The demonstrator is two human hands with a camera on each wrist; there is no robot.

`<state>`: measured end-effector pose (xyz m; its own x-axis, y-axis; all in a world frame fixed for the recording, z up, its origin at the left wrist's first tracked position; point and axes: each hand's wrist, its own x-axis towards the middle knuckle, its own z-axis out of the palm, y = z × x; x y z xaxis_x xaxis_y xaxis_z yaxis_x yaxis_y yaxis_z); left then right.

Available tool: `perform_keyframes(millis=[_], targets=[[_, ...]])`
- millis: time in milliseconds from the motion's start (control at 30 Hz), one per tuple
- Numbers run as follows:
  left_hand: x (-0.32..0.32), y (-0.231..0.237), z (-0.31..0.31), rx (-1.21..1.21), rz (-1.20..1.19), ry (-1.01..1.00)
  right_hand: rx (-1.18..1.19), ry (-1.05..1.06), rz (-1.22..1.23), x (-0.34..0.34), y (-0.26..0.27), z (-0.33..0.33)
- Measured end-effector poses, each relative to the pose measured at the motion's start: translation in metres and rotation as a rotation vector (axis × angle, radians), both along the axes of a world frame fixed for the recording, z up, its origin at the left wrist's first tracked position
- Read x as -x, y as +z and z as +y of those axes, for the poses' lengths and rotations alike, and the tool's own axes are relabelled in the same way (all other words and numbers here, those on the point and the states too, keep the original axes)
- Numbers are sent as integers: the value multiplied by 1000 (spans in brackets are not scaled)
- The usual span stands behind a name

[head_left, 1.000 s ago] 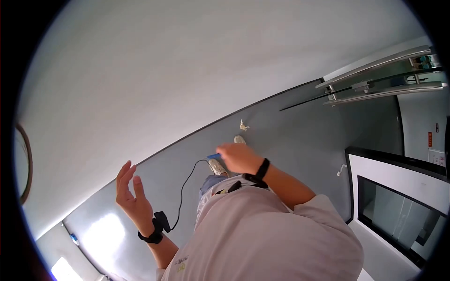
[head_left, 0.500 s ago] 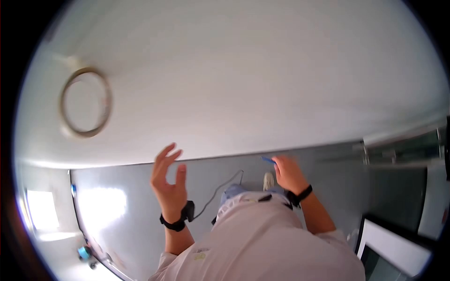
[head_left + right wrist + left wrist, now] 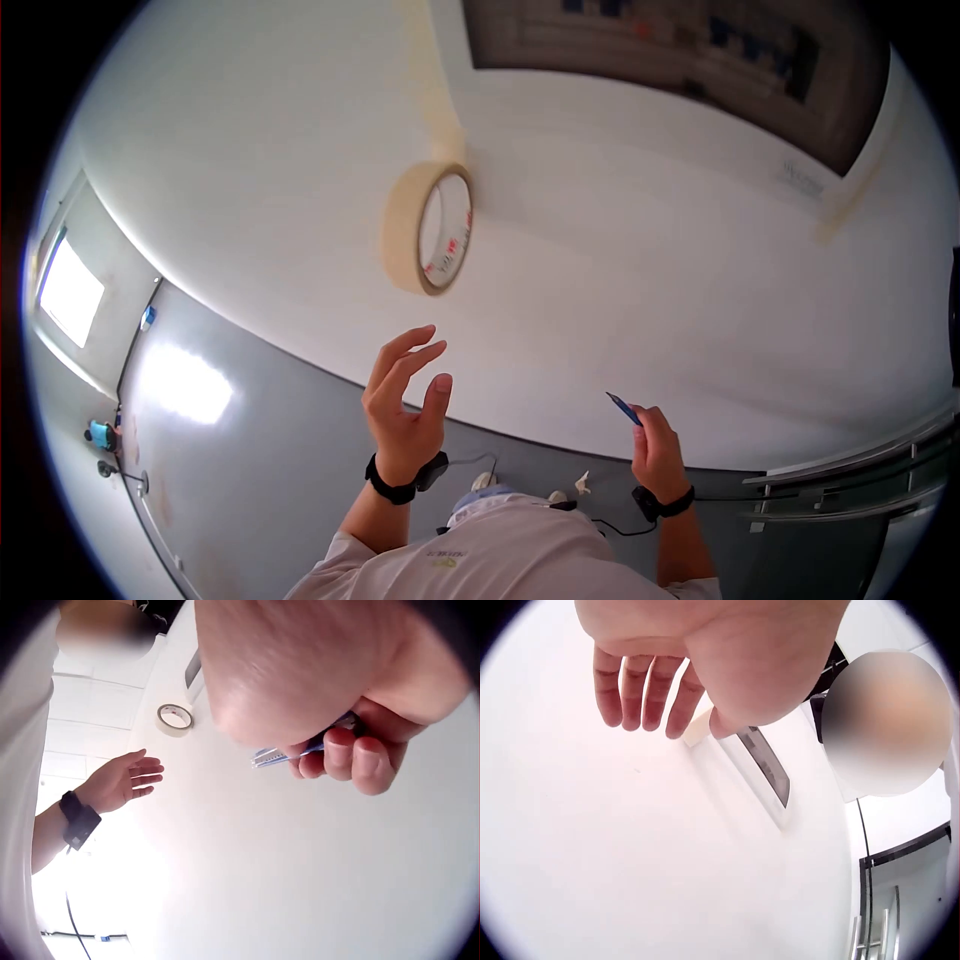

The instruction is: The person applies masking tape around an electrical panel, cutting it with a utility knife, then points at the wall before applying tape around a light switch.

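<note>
A roll of cream masking tape [image 3: 405, 230] hangs against the white wall from a strip of tape [image 3: 437, 110]. Just below it in the head view, my left hand [image 3: 405, 410] is raised with fingers apart and a little bent, touching nothing. My right hand [image 3: 660, 462] grips a thin blue pointed tool [image 3: 624, 408], tip towards the wall. The right wrist view shows my curled fingers [image 3: 367, 761] around the blue tool [image 3: 289, 756], and the tape roll [image 3: 175, 720] beyond my left hand [image 3: 120, 784].
A dark framed picture [image 3: 690, 60] is on the wall above, with another tape strip [image 3: 850, 205] near its lower right corner. Metal handles [image 3: 850, 500] stand at lower right. A small pale object [image 3: 582, 483] lies on the grey floor [image 3: 290, 440]. A bright window [image 3: 70, 290] is far left.
The head view has swung up the wall, bringing the tape roll near the middle and the picture into sight. Both hands appear farther right, the right one still holding the blue tool.
</note>
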<state>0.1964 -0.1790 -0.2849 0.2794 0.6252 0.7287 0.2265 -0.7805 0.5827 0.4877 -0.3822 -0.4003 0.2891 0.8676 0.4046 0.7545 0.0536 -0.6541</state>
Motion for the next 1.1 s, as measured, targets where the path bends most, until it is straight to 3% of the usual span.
perform_keyframes(millis=[167,267,467,633,867,1100], targets=[[-17,4,21,-55,-226,-36,-179,-56,-218,-13,65,3],[-19,4,33,-68,-219,-94,-226,-40,-433,-24,102,15],[-27,19,42,-119,-156,-321,-499,-226,-853,-16,175,38],[-22,58,55,-112,-125,-425,-644,-227,-1029,14,242,76],[-40,74,46,-56,-212,-518,-650,-139,-1010,24,279,110],[-47,81,38,-19,-248,-447,-707,-69,-1094,22,286,131]])
